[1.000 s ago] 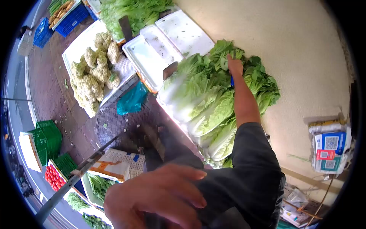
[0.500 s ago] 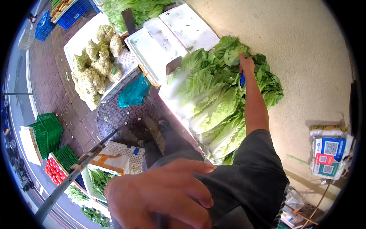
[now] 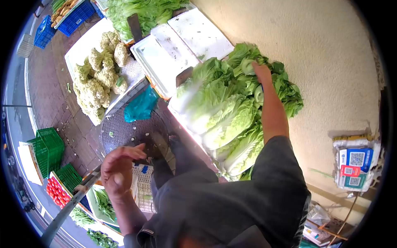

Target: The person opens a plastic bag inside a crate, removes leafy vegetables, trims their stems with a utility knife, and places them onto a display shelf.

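My right hand (image 3: 262, 73) reaches over the far side of a pile of Chinese cabbages (image 3: 231, 118), its fingers closed around a tool with a blue handle (image 3: 261, 87). Most of that tool is hidden by the hand. Just beside the fingers shows the pale cut base of a cabbage (image 3: 247, 67), and another round pale end (image 3: 259, 96) sits below. My left hand (image 3: 118, 171) is raised at the lower left, empty, its fingers curved and the thumb apart, near a metal pole (image 3: 70, 211).
White foam trays (image 3: 202, 33) adjoin the cabbages, beside cauliflowers (image 3: 93, 89) and leafy lettuce (image 3: 153, 12). A teal plastic bag (image 3: 140, 105) hangs between stands. Green crates (image 3: 50, 146) and red tomatoes (image 3: 57, 192) stand left. Payment-code signs (image 3: 355, 163) hang on the wall at right.
My left hand has moved from close below the camera to the lower left, and its palm side now shows. My right hand has shifted slightly, covering more of the blue handle.
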Tool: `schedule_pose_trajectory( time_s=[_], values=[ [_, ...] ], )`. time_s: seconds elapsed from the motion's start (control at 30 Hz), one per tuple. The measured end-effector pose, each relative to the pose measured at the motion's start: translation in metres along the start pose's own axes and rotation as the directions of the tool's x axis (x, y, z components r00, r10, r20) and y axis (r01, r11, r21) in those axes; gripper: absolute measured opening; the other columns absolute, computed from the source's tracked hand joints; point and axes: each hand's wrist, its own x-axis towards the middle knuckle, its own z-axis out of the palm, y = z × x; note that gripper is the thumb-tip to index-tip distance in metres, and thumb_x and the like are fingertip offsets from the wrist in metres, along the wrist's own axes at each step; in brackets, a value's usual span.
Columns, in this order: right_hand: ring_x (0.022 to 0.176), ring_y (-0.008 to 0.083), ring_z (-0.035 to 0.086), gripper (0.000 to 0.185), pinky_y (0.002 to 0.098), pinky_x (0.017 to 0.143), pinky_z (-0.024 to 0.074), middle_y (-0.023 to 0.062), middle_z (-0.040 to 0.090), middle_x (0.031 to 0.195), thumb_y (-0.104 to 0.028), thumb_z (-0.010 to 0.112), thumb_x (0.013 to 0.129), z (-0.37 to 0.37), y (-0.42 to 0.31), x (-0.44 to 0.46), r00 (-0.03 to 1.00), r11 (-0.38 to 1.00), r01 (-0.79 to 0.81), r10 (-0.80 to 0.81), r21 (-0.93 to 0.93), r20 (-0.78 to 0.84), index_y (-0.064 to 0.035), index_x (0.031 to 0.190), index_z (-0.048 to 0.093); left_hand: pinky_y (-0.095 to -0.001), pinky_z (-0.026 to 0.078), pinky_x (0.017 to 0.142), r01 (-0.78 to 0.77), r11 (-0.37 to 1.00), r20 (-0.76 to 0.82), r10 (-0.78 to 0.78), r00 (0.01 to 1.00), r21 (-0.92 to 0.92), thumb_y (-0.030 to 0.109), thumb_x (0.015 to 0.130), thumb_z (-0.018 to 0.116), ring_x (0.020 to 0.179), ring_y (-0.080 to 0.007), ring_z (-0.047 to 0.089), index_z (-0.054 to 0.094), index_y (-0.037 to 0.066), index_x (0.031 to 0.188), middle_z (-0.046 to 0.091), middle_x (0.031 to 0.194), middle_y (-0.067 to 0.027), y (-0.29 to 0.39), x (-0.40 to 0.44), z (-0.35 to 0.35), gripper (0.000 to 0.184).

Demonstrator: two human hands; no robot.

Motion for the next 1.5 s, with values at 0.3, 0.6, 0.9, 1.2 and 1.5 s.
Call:
schedule_pose_trajectory(
  time_s=[0.3,0.6,0.9,1.2,1.5],
  values=[
    [0.086,0.0391,0.070,0.073,0.0525,0.071,0.0558,0.0228,0.072,0.102,-0.065,0.056,0.092,0.048,-0.017,0.005,0.987,0.996,0.033,-0.046,-0.079,-0.156,0.0046,0.108,0.069,-0.0423,0.050,0.096,0.315,0.937,-0.682,-0.328,0.654,-0.149,0.031,0.095,0.064,0.102,-0.0285,0.066,0.048,-0.001,0.143,0.064,0.113,-0.0126,-0.072,-0.161,-0.080,0.060],
    [0.066,0.0309,0.063,0.023,0.0472,0.058,0.0490,0.0149,0.065,0.075,-0.017,0.054,0.098,0.054,0.058,0.097,0.627,0.421,0.470,-0.778,-0.776,-0.042,-0.0083,0.112,0.070,-0.0393,0.053,0.092,0.204,0.944,-0.807,-0.327,0.492,-0.258,0.017,0.098,0.060,0.099,-0.0246,0.067,0.049,0.000,0.143,0.068,0.113,-0.0136,-0.061,-0.200,-0.091,0.049],
    [0.080,0.0287,0.067,0.065,0.0418,0.066,0.0532,0.0176,0.070,0.095,-0.059,0.061,0.092,-0.034,-0.021,0.073,0.807,0.844,0.490,-0.534,-0.220,-0.250,0.0032,0.105,0.071,-0.0388,0.056,0.088,0.146,0.945,-0.895,-0.325,0.306,-0.293,0.022,0.097,0.063,0.100,-0.0281,0.069,0.054,0.001,0.138,0.068,0.109,-0.0119,-0.076,-0.285,-0.101,0.047],
    [0.056,0.0129,0.049,0.063,0.0225,0.045,0.0387,0.0171,0.064,0.124,-0.039,0.062,0.093,-0.002,-0.182,-0.272,0.705,0.665,0.581,-0.700,0.470,0.119,0.0004,0.142,0.051,-0.0263,0.043,0.048,-0.034,0.999,-0.871,-0.020,-0.490,-0.004,0.023,0.093,0.069,0.062,-0.0133,0.055,0.060,0.003,0.104,0.060,0.079,-0.0053,-0.154,-0.516,-0.181,0.024],
    [0.056,0.0083,0.051,0.049,0.0247,0.047,0.0494,0.0022,0.056,0.090,-0.018,0.067,0.092,0.164,-0.146,-0.520,0.288,0.721,0.642,-0.541,0.260,0.791,0.0001,0.136,0.052,-0.0440,0.050,0.094,0.127,0.921,-0.419,-0.042,-0.907,-0.368,0.042,0.077,0.083,0.107,-0.0384,0.065,0.057,-0.015,0.120,0.067,0.114,-0.0288,-0.120,-0.636,-0.259,0.076]
  ],
)
